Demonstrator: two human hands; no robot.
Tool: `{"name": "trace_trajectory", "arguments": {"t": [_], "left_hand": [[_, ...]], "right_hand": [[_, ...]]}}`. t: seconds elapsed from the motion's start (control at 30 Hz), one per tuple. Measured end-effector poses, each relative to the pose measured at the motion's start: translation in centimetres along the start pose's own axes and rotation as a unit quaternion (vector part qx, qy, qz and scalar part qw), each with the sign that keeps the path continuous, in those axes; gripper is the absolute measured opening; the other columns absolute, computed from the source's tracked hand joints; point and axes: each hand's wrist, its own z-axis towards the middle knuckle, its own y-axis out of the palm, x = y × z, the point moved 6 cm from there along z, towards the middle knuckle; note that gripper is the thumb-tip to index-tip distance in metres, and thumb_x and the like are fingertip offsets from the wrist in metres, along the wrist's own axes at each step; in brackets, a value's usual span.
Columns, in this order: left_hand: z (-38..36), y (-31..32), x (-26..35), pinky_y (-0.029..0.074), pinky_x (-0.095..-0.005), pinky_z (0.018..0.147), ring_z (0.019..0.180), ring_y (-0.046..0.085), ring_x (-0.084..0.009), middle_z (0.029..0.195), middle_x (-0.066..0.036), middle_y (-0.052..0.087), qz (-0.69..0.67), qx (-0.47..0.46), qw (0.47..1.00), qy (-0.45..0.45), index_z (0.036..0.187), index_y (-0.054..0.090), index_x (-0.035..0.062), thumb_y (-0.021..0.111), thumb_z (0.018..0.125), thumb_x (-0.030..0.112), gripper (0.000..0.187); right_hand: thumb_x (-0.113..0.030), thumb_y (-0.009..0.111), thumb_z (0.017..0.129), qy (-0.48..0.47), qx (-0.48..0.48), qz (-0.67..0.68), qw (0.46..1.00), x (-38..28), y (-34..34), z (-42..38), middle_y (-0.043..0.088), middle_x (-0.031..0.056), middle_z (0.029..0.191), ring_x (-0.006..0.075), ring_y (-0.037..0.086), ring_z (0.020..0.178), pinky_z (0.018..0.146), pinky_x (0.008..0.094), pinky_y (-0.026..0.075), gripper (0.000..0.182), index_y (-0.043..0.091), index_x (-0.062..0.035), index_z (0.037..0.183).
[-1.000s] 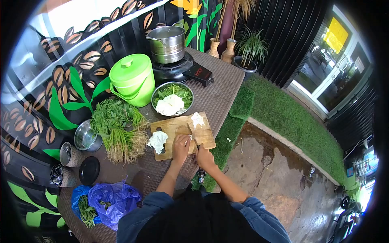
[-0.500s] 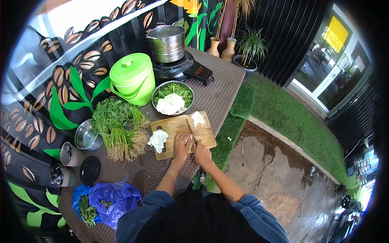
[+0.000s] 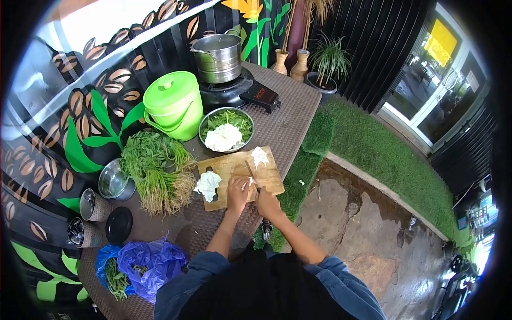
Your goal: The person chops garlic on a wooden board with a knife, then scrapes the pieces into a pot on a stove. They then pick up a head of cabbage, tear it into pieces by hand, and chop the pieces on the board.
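Observation:
On a wooden cutting board [image 3: 228, 167] at the table's edge, my left hand [image 3: 237, 193] presses its fingers round a small white piece [image 3: 248, 182]. Close beside it, my right hand [image 3: 268, 204] is closed round the handle of a knife [image 3: 251, 172], whose blade points away from me over the board. One white clump [image 3: 208, 185] lies at the board's left end, partly over its handle hole. A smaller white piece [image 3: 260, 156] lies at the far right. Behind the board, a metal bowl [image 3: 250, 142] holds green leaves [image 3: 234, 121] and a larger white clump [image 3: 223, 137].
Rooted greens [image 3: 154, 165] lie left of the board, beside a steel bowl [image 3: 115, 181]. A lidded green bucket [image 3: 173, 104] and a pot [image 3: 218, 61] on a stove [image 3: 229, 93] stand behind. Plastic bags [image 3: 152, 264] and a black lid [image 3: 118, 225] are at near left.
The knife blade has tilted a little to the left and shows more clearly. My hands keep nearly the same places, with the small white piece still under my left fingers.

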Motion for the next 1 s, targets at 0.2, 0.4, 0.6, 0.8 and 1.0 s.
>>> {"name": "trace_trajectory", "arguments": {"t": [0.2,0.4,0.6,0.8,1.0], "left_hand": [[-0.1,-0.1,0.1,0.050,-0.0395,0.087,0.100,0.061,-0.0298,0.101,-0.011,0.071,-0.001,-0.006,1.000,-0.008,0.097,0.073,0.0008,0.069,0.086,0.007,0.013],[0.0,-0.3,0.1,0.050,-0.0402,0.086,0.098,0.061,-0.0318,0.100,-0.013,0.071,-0.011,0.001,1.000,-0.017,0.096,0.072,-0.0004,0.069,0.085,0.003,0.012],[-0.4,0.0,-0.4,0.050,-0.0399,0.089,0.102,0.060,-0.0303,0.101,-0.011,0.071,0.004,0.002,1.000,-0.007,0.096,0.073,0.0005,0.068,0.086,0.008,0.013],[-0.1,0.1,-0.5,0.049,-0.0399,0.089,0.103,0.060,-0.0305,0.101,-0.011,0.071,0.001,-0.001,1.000,-0.024,0.095,0.073,0.0001,0.068,0.086,0.008,0.013],[-0.3,0.0,-0.5,0.050,-0.0404,0.087,0.100,0.061,-0.0312,0.099,-0.012,0.071,0.000,0.011,1.000,-0.010,0.094,0.074,0.0010,0.071,0.083,0.004,0.012]], "right_hand": [[-0.031,0.046,0.101,0.024,0.011,0.026,0.999,-0.1,0.9,0.8,0.066,0.0338,0.092,0.0506,0.067,0.087,0.077,0.0561,0.055,0.037,0.050,0.0048,0.106],[-0.030,0.048,0.100,0.027,-0.026,0.029,0.999,-0.6,0.3,-0.4,0.066,0.0332,0.092,0.0502,0.066,0.093,0.079,0.0559,0.055,0.035,0.050,0.0042,0.107],[-0.032,0.048,0.100,0.025,-0.008,0.038,0.999,-0.2,0.4,1.6,0.066,0.0339,0.093,0.0498,0.066,0.093,0.082,0.0559,0.053,0.037,0.050,0.0040,0.107],[-0.030,0.051,0.098,0.022,0.019,0.006,1.000,-0.7,0.9,-0.6,0.067,0.0321,0.093,0.0479,0.067,0.095,0.083,0.0540,0.055,0.036,0.053,0.0039,0.109],[-0.032,0.048,0.099,0.030,-0.024,0.032,0.999,-0.5,-0.3,1.2,0.068,0.0305,0.094,0.0477,0.067,0.096,0.085,0.0544,0.054,0.038,0.052,0.0038,0.111]]}}
